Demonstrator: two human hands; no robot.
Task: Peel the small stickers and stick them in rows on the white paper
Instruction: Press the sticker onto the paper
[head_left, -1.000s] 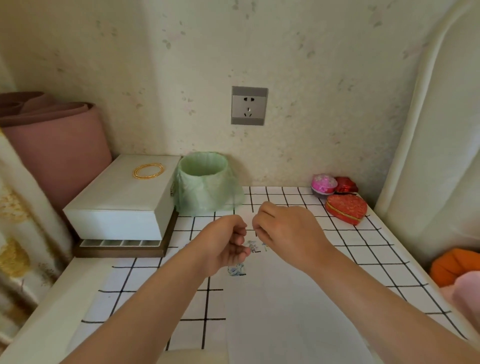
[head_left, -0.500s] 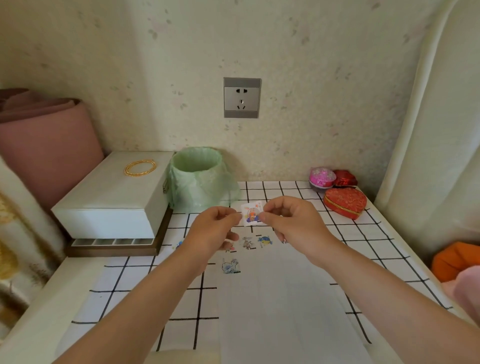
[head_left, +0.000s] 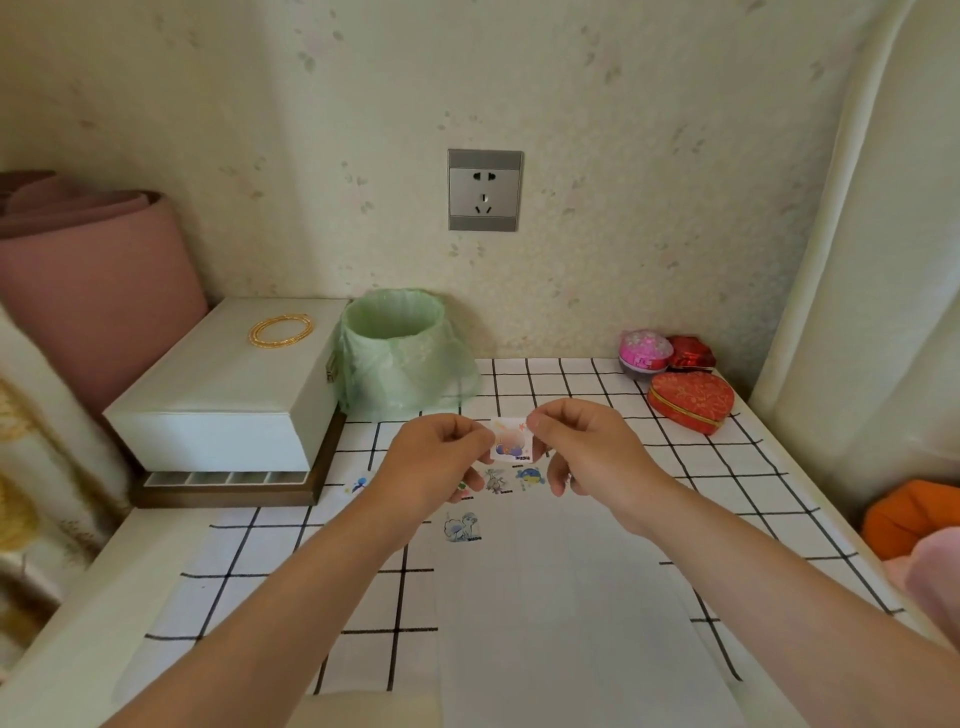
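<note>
A small square sticker on its white backing is held up above the table between both hands. My left hand pinches its left edge and my right hand pinches its top right corner. Below them the white paper lies on the checked tablecloth. Stuck near the paper's far edge are a grey sticker and a blue and yellow sticker, with a pale blue sticker one row nearer. Another sticker lies on the cloth to the left.
A green-lined bin stands at the back, beside a white box with a gold bangle on top. A red heart box and pink and red small boxes sit at the back right.
Both hands rose from the paper and drew slightly apart; the small sticker square now shows between them, held up facing me.
</note>
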